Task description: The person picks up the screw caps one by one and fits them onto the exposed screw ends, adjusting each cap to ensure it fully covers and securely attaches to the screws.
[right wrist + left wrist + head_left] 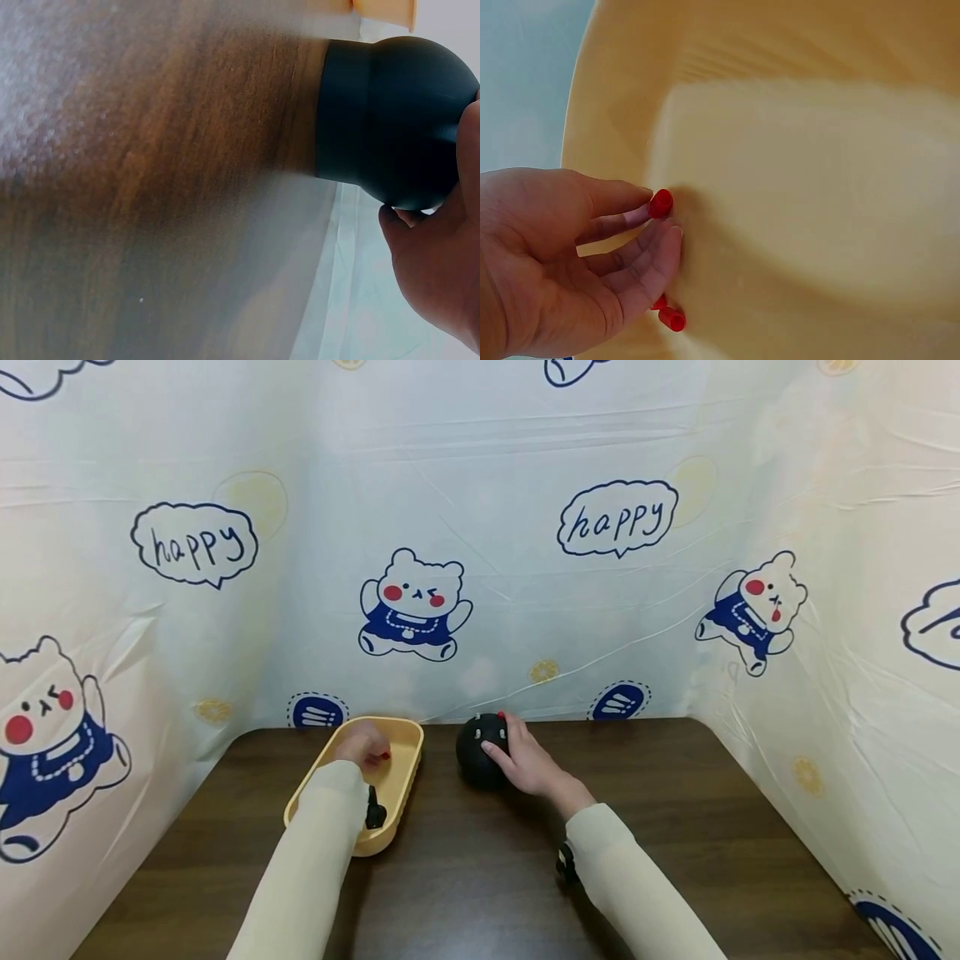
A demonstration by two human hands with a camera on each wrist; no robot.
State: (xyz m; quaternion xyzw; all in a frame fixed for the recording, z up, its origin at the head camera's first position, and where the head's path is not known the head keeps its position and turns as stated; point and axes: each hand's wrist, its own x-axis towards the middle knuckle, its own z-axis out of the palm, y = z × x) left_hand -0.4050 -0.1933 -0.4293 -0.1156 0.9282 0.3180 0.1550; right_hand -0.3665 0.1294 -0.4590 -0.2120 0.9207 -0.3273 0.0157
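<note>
A person's left hand point(562, 277) pinched a small red piece point(661, 203) between its fingertips inside a yellow tray point(405, 752), while more red pieces point(673, 319) lay just beside its other fingers. Right of that hand, outside the tray, the person's right hand point(532, 764) gripped a round black object point(472, 760) standing on a dark wooden table point(465, 893). Beyond both hands hung a pale sheet point(510, 610) printed with cartoon bears and the word "happy."
</note>
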